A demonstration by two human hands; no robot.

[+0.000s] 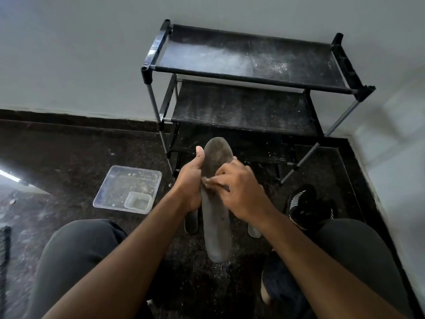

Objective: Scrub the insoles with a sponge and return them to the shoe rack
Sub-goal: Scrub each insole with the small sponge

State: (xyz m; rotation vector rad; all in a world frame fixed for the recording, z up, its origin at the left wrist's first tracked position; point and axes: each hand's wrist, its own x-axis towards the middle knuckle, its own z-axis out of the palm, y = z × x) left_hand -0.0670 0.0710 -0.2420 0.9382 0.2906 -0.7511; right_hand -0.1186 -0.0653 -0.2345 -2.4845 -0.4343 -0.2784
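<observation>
Knees (76, 254) frame the insole (216, 217), gripped by the left hand (190, 180) and scrubbed at mid-frame with a sponge (207, 180) pinched in the right hand's (239, 187) curled fingers (220, 173); the heel is judged next.

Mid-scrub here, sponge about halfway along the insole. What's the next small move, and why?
Probably draw the right hand and its sponge back toward the heel of the insole. The left hand grips the insole's edge near the middle, steadying it, and the long stretch below the sponge looks dull and unworked.
</observation>
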